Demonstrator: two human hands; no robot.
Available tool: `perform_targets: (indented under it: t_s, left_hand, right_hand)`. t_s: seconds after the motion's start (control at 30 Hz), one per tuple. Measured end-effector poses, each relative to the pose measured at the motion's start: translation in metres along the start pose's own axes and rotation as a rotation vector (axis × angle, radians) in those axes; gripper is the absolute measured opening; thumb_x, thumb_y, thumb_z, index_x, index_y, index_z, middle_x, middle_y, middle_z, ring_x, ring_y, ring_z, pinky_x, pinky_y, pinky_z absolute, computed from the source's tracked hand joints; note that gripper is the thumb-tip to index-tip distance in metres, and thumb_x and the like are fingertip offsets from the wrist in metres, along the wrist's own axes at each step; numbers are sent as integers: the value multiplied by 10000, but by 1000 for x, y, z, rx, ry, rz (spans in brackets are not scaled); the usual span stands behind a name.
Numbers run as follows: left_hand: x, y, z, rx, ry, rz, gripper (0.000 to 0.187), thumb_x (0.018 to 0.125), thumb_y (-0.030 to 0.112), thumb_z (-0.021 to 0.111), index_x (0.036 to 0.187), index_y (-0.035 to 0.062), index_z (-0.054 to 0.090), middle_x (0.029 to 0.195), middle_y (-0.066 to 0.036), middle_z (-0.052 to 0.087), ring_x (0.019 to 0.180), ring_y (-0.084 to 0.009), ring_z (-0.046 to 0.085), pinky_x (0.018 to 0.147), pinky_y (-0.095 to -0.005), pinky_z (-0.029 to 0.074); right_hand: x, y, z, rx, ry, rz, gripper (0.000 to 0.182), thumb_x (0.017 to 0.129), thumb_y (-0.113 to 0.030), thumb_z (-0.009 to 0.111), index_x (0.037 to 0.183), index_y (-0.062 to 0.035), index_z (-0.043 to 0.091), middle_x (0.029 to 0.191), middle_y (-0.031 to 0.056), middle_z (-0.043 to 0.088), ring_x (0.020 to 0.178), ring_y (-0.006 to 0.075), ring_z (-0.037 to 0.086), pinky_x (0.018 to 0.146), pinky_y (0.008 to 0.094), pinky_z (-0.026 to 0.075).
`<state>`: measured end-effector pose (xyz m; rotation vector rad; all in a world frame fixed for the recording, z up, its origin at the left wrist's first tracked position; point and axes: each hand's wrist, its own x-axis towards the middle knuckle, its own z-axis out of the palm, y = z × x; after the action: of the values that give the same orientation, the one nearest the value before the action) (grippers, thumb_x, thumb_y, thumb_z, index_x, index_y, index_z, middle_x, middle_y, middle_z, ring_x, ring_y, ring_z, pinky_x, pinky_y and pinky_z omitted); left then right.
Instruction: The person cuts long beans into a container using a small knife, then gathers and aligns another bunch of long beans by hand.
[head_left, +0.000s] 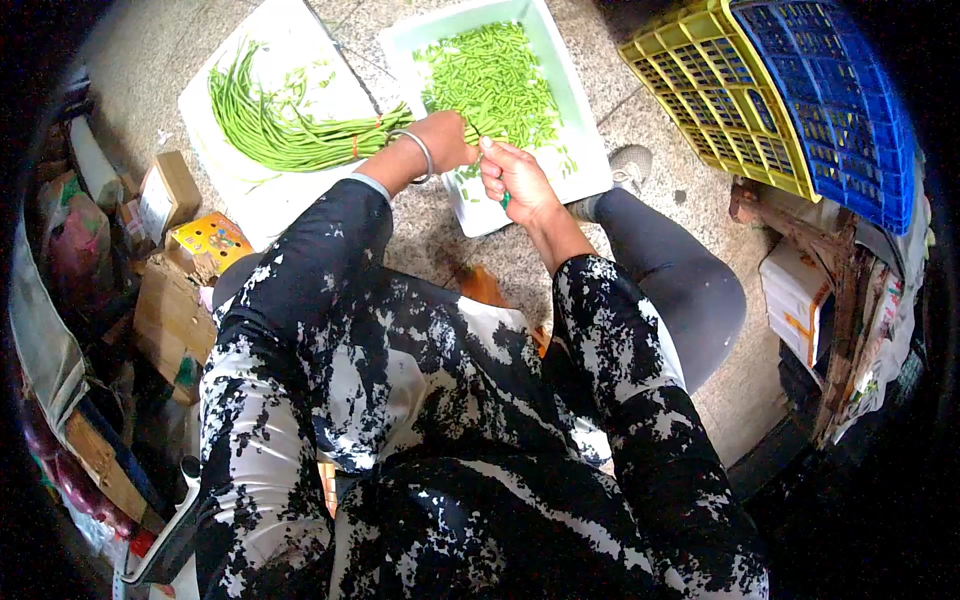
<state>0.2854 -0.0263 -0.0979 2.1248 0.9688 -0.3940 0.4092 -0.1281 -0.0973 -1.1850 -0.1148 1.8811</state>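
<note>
A bundle of long green beans [300, 140], tied with reddish bands, lies across a white foam board [240, 205]. My left hand [440, 140], with a metal bangle at the wrist, is closed around the bundle's right end. Close beside it, my right hand [515, 180] is closed on a small green-handled tool [505, 201]. Most of that tool is hidden by the fingers, so I cannot make out its exact kind. Both hands are over the near left part of a white foam box [590, 150], which holds many short cut bean pieces [490, 80].
Yellow and blue plastic crates [720, 110] stand at the upper right, above a white foam box [795, 300] and a wooden frame. Cardboard boxes [170, 315] and a yellow carton [212, 240] crowd the left. My bent knee [705, 290] is right of the bean box.
</note>
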Motion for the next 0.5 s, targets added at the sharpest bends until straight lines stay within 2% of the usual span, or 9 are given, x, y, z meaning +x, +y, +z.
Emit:
perform_targets:
  t_s: [0.1, 0.17, 0.2, 0.27, 0.33, 0.37, 0.43, 0.5]
  left_hand:
    - [1, -4, 3, -31, -15, 1, 431, 656, 369, 554, 784, -42, 576, 724, -257, 572, 702, -372, 578, 656, -404, 464]
    - [-6, 3, -4, -9, 19, -3, 394, 632, 328, 587, 684, -62, 592, 673, -238, 583, 656, -342, 598, 606, -383, 477]
    - [-7, 4, -7, -9, 18, -2, 394, 632, 328, 587, 684, -62, 592, 673, -238, 583, 656, -342, 598, 606, -383, 477]
    - [-8, 6, -12, -228, -85, -103, 391, 641, 321, 582, 652, -69, 582, 601, -209, 579, 556, -301, 598, 549, -364, 480]
    - [-12, 9, -16, -234, -103, -128, 384, 645, 314, 578, 634, -69, 576, 572, -195, 573, 515, -280, 589, 517, -355, 476]
    - [-14, 12, -17, -240, -127, -148, 378, 649, 308, 574, 616, -69, 571, 544, -181, 566, 474, -259, 580, 485, -346, 472]
    - [-12, 11, -14, -231, -139, -139, 376, 644, 299, 585, 645, -76, 574, 540, -184, 563, 463, -253, 575, 464, -343, 465]
    - [-12, 14, -12, -106, -143, -128, 389, 621, 303, 617, 681, -80, 581, 546, -175, 568, 463, -245, 575, 456, -341, 465]
  right_hand:
    - [1, 3, -5, 13, -37, 43, 205, 852, -264, 520, 717, -126, 452, 539, -60, 363, 415, 44, 296, 373, 185, 236]
    - [3, 6, -11, 15, -54, 56, 193, 856, -259, 513, 730, -128, 448, 541, -60, 362, 415, 43, 293, 370, 182, 233]
    - [5, 10, -17, 26, -22, 63, 192, 841, -268, 537, 735, -123, 468, 535, -61, 368, 409, 43, 291, 360, 189, 217]
    - [10, 15, -26, 38, 6, 70, 195, 825, -278, 561, 741, -118, 487, 529, -63, 374, 402, 42, 289, 350, 196, 200]
    - [9, 13, -23, -110, 119, 131, 280, 798, -378, 575, 796, -107, 504, 549, -41, 405, 400, 51, 300, 346, 200, 213]
    - [9, 11, -22, -112, 120, 133, 280, 798, -378, 575, 796, -107, 504, 549, -41, 405, 400, 51, 300, 346, 200, 213]
    - [2, -3, -4, -82, 291, 162, 440, 757, -499, 566, 870, -76, 523, 578, -1, 443, 401, 63, 316, 341, 207, 223]
    - [3, -7, 6, -145, 319, 99, 495, 750, -529, 550, 872, -50, 537, 591, 19, 458, 412, 80, 343, 357, 222, 258]
